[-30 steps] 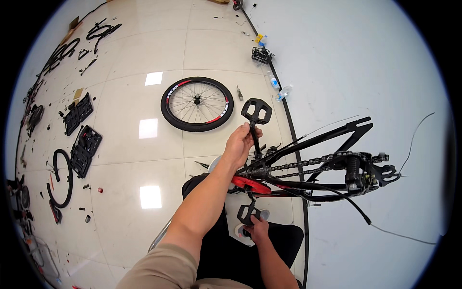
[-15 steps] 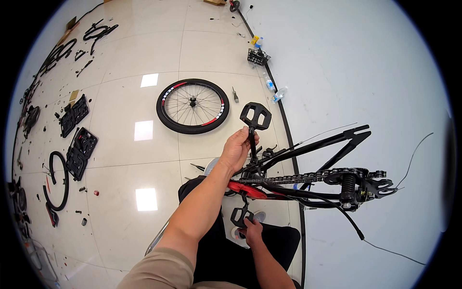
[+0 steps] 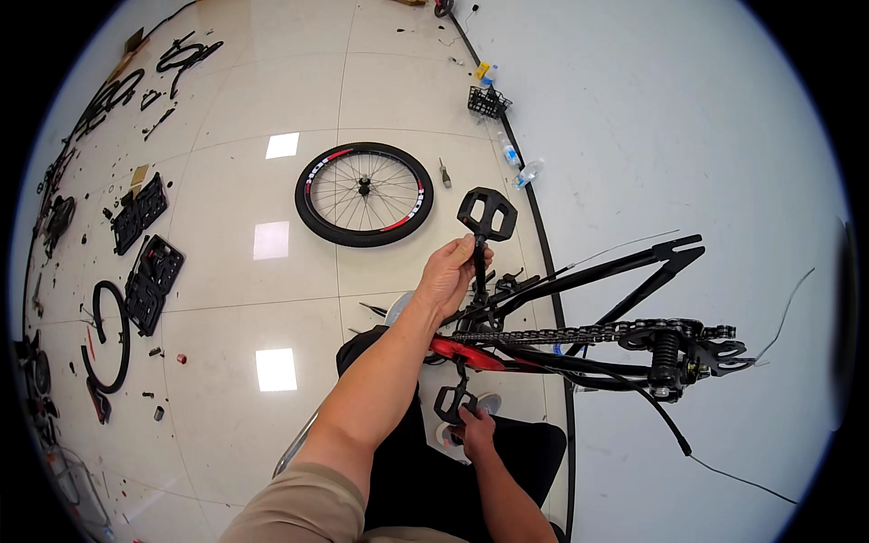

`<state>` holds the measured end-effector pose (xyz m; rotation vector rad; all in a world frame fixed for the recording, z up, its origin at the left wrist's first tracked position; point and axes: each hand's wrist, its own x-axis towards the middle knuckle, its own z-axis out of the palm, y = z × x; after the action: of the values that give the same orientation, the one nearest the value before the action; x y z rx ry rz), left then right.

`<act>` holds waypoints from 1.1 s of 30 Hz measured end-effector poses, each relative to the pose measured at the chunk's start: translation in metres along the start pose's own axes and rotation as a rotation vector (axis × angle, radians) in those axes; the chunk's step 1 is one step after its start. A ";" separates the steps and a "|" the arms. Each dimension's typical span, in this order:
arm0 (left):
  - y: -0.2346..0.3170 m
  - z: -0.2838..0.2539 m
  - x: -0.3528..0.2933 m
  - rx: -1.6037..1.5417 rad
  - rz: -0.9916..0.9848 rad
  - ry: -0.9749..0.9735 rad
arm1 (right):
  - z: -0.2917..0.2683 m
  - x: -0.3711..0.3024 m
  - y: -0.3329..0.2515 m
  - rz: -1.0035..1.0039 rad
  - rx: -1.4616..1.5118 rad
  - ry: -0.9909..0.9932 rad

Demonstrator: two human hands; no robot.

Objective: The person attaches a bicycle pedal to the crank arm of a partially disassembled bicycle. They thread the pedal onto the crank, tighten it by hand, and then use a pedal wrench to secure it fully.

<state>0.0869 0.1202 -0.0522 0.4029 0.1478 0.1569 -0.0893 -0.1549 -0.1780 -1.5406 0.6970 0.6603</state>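
Note:
A black bicycle frame with a red section lies across in front of me, its rear end pointing right. My left hand is closed around the upper crank arm, just below a black pedal. Lower down, my right hand grips the other black pedal by its edge, fingers partly hidden. A chain runs along the frame to the rear derailleur. Loose cables stick out at the right end.
On the tiled floor beyond lie a wheel with tyre and a screwdriver. Open black tool cases, a curved black tyre piece and small parts are at left. Bottles and a black basket line the wall.
Both hands keep their holds on the crank arm and pedal. The upper pedal and the frame's rear end have shifted slightly to the right.

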 end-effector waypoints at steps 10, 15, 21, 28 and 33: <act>0.003 0.003 0.000 0.136 -0.033 -0.095 | 0.001 -0.001 0.000 -0.016 -0.009 -0.001; 0.001 0.001 0.000 0.125 -0.032 -0.072 | 0.001 -0.002 -0.002 -0.016 -0.010 0.015; 0.000 0.004 -0.001 0.132 -0.038 -0.063 | 0.002 -0.005 -0.005 -0.014 -0.033 0.032; 0.001 0.004 -0.001 0.146 -0.032 -0.060 | 0.007 -0.010 -0.009 -0.007 -0.019 0.028; 0.002 0.002 -0.001 0.145 -0.038 -0.063 | 0.009 -0.012 -0.012 -0.009 -0.011 0.020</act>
<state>0.0863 0.1207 -0.0495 0.5484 0.1047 0.0957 -0.0883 -0.1444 -0.1614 -1.5614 0.7019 0.6438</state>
